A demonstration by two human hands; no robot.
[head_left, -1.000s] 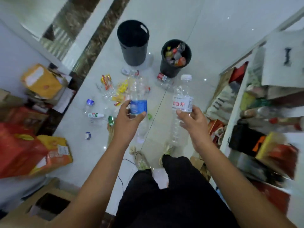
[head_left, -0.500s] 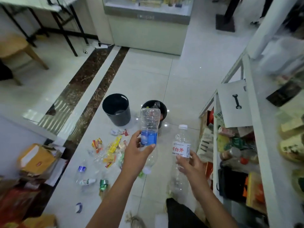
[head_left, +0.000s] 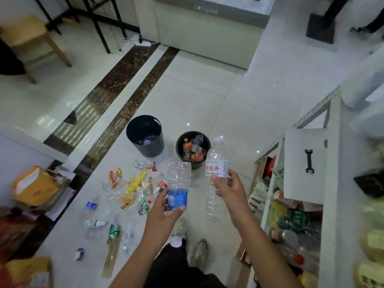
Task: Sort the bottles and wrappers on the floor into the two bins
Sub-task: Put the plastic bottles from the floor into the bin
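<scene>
My left hand (head_left: 164,208) grips a clear bottle with a blue label (head_left: 178,190), held upside down with its cap pointing at my legs. My right hand (head_left: 226,187) holds a second clear bottle with a white label and red characters (head_left: 216,161), cap up. Both bottles hang over the floor just short of the two black bins. The right bin (head_left: 182,154) holds several bottles. The left, taller bin (head_left: 154,148) has a few scraps at its bottom. Coloured wrappers (head_left: 135,183) and small bottles (head_left: 93,223) lie scattered on the tiles to the left.
A white shelf unit (head_left: 330,183) packed with goods stands close on my right. Cardboard boxes (head_left: 35,186) and red bags line the left wall. A counter (head_left: 207,32), a wooden chair (head_left: 31,38) and a person's feet (head_left: 359,30) are farther off.
My view has tilted up from the floor toward the room. Both hands keep their bottles; the right bottle now sits higher, beside the right bin.
</scene>
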